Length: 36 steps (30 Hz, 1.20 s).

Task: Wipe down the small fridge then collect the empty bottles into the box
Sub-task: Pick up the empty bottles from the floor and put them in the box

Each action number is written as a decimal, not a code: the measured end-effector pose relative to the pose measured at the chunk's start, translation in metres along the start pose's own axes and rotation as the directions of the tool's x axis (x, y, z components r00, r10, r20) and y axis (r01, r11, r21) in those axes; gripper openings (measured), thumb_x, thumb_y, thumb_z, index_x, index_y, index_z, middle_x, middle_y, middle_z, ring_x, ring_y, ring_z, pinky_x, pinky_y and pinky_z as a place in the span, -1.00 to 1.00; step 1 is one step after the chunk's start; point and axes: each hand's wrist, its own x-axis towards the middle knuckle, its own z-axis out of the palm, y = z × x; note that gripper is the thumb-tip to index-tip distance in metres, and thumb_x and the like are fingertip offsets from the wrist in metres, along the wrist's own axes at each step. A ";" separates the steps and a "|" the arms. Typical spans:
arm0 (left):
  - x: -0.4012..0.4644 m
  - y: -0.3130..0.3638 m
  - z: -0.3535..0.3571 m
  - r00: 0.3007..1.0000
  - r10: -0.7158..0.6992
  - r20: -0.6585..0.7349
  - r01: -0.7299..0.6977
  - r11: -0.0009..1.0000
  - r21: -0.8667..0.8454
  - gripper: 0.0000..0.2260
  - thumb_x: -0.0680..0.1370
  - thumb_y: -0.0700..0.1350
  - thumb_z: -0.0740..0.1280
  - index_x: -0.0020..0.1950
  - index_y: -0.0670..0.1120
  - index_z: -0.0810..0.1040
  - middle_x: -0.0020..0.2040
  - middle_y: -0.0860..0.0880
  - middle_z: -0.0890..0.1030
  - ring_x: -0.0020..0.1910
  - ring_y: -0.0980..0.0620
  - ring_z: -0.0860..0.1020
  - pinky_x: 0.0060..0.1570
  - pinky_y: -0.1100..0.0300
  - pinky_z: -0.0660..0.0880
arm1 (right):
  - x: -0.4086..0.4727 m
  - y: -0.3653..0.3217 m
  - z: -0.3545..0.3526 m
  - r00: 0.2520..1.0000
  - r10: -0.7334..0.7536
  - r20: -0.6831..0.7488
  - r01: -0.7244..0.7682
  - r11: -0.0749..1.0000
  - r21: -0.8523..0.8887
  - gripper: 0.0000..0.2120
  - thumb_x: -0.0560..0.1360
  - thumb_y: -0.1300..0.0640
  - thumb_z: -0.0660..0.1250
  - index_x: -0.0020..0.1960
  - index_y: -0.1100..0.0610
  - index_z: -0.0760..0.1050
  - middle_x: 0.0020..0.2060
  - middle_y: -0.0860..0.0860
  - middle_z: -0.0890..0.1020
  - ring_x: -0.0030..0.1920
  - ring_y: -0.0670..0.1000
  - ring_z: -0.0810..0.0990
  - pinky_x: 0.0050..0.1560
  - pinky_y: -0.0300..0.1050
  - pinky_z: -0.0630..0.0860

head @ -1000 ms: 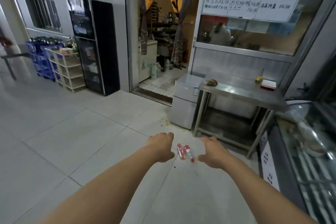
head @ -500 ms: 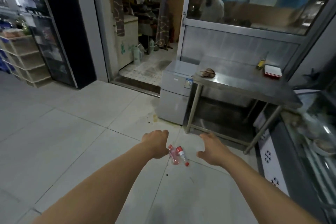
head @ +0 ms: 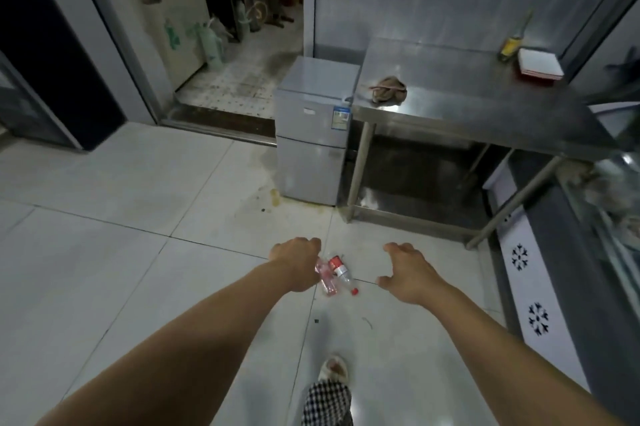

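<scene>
Two empty clear bottles (head: 335, 274) with red labels and caps lie side by side on the tiled floor, on a tile seam. My left hand (head: 296, 261) hovers just left of them with its fingers loosely curled, holding nothing. My right hand (head: 403, 271) hovers to their right, fingers spread and bent, empty. The small silver fridge (head: 311, 135) stands ahead, against a steel table (head: 467, 103). A crumpled brownish cloth (head: 388, 89) lies on the table's near left corner. No box is in view.
A yellow bottle (head: 509, 46) and a white-and-red flat container (head: 538, 62) sit at the table's back right. A doorway (head: 235, 72) opens to the left of the fridge. A display freezer (head: 568, 270) runs along the right. My slippered foot (head: 333, 370) is below the bottles.
I have walked closer to the fridge and table, and my view has tilted down. Both hands stay stretched out in front; the bottles have not moved on the floor.
</scene>
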 end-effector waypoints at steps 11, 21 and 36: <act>0.223 -0.017 0.041 0.998 -0.007 0.058 0.012 0.996 -0.086 -0.63 0.51 -0.06 0.32 0.29 -0.05 0.39 0.20 -0.05 0.53 0.17 -0.04 0.48 0.09 0.11 0.36 | 0.233 0.059 0.042 0.972 0.082 0.221 -0.098 0.993 0.063 -0.37 0.50 -0.01 0.31 0.47 0.12 0.15 0.34 0.16 0.34 0.34 0.15 0.35 0.24 -0.06 0.39; 0.389 -0.050 0.183 0.993 0.017 0.115 -0.011 0.999 -0.051 -0.60 0.49 -0.15 0.35 0.32 -0.04 0.40 0.23 -0.03 0.52 0.19 0.00 0.48 0.23 0.08 0.35 | 0.382 0.108 0.186 0.928 0.141 0.346 -0.193 0.974 0.120 -0.46 0.51 0.05 0.29 0.42 0.15 0.22 0.31 0.16 0.38 0.32 0.15 0.39 0.25 -0.04 0.40; 0.587 -0.124 0.457 0.955 0.251 0.157 -0.280 0.938 0.204 -0.43 0.46 -0.16 0.38 0.43 -0.04 0.26 0.38 -0.04 0.36 0.36 -0.05 0.30 0.38 0.02 0.19 | 0.570 0.183 0.445 0.970 0.213 0.115 -0.234 0.946 0.225 -0.41 0.47 0.05 0.36 0.42 0.13 0.22 0.24 0.15 0.42 0.25 0.14 0.41 0.03 -0.09 0.39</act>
